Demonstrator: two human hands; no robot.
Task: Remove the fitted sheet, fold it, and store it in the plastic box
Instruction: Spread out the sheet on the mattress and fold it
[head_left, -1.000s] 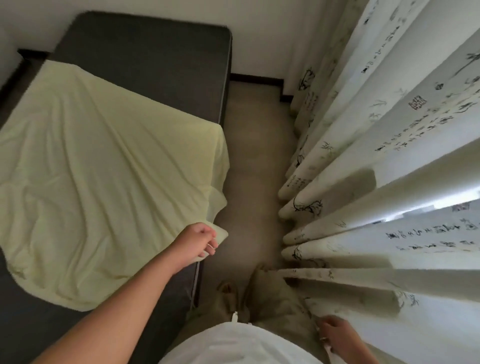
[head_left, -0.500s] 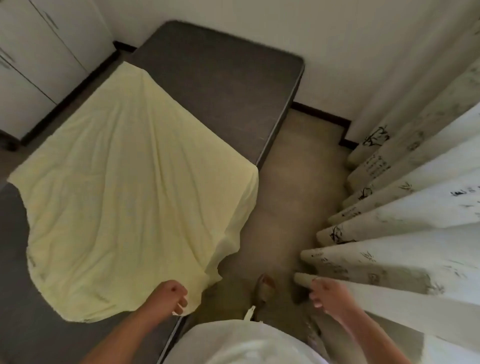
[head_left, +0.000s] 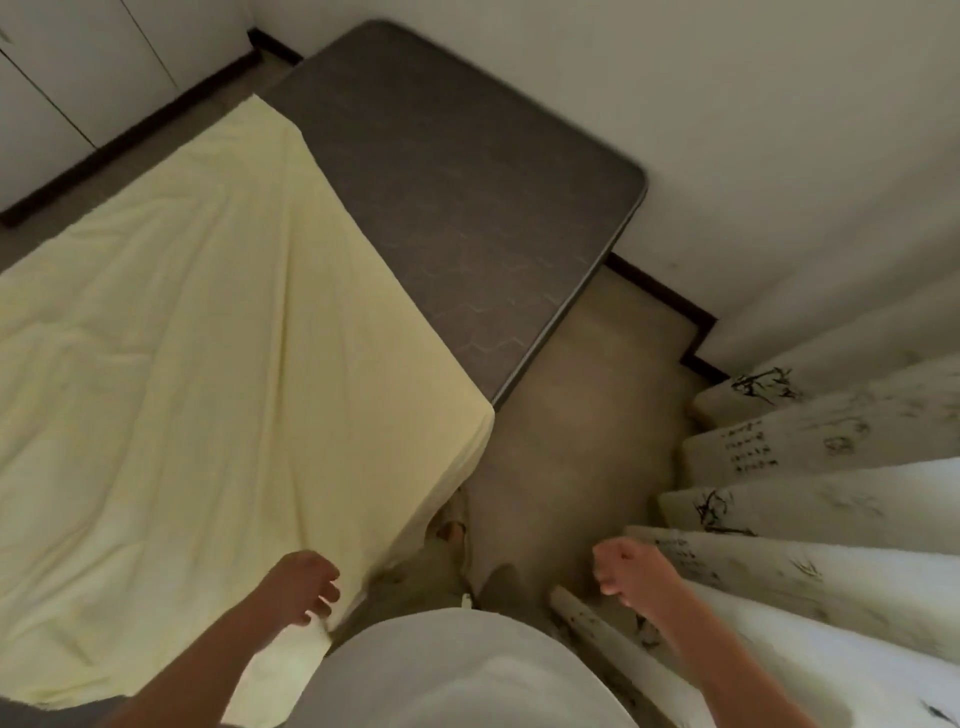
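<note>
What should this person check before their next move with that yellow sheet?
1. Left hand has a grip on the yellow sheet: ok, fingers curl at its near edge and creases run toward them.
2. Right hand free to help: ok, curled, holding nothing, beside the curtain.
3. Sheet off the far end: ok, bare grey mattress shows there.
4. Sheet flat enough to fold: not ok, creased and hanging over the mattress side.
5. Plastic box at hand: cannot tell, not in view.
</note>
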